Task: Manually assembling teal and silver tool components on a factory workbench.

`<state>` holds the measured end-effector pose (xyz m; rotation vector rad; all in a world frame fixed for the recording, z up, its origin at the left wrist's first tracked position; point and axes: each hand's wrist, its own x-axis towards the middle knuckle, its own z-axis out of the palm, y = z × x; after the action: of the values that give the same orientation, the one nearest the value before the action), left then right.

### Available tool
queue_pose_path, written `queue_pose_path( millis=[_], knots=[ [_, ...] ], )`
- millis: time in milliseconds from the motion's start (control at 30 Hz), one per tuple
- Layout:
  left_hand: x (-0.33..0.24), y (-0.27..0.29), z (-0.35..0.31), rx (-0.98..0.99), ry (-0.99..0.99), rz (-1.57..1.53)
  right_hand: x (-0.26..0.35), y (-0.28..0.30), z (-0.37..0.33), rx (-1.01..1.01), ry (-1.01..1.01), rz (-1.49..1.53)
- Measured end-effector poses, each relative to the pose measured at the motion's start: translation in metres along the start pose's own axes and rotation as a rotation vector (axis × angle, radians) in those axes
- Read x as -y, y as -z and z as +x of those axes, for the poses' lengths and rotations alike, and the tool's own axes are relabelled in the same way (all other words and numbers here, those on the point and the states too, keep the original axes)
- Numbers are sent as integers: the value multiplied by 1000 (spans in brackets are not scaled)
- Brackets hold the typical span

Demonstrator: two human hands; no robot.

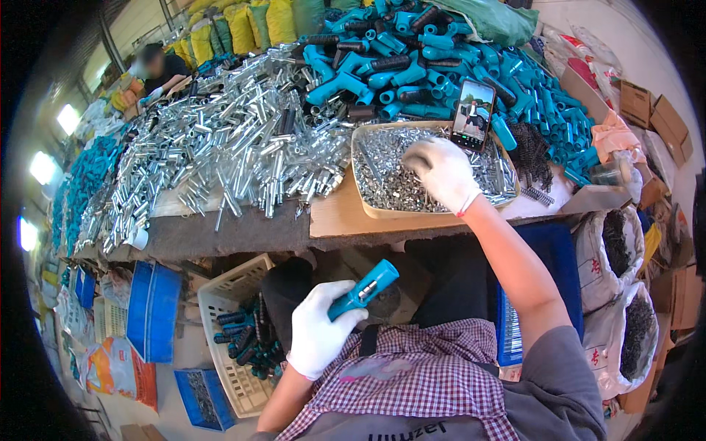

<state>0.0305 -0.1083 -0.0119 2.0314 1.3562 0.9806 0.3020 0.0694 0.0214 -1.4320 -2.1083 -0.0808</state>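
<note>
My left hand (321, 327), in a white glove, is wrapped round a teal plastic tool housing (365, 289) above my lap. The housing tilts up to the right, and a shiny metal piece shows in its side. My right hand (443, 173), gloved in white with dark, soiled fingertips, is over a cream tray (375, 212) of small metal parts (390, 173). Its fingers are curled down at the parts, and what they hold, if anything, is hidden. A phone (473, 114) with a lit screen stands upright at the tray's far right side.
Metal tubes (220, 147) heap the bench's left, teal housings (426, 59) its back, dark springs (531, 154) its right. Below stand a cream crate (213, 294) of teal-and-black pieces, blue bins (153, 312) and white sacks (599, 250). Another person (165, 70) sits far left.
</note>
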Motion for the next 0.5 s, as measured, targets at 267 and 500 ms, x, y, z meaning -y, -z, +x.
queue_pose_path(
  millis=[267,500],
  knots=[
    [17,-13,17,-20,504,-1150,95,-7,-81,-12,63,839],
    [7,-14,9,-116,482,-1166,128,-36,-98,-48,-41,993]
  ],
)
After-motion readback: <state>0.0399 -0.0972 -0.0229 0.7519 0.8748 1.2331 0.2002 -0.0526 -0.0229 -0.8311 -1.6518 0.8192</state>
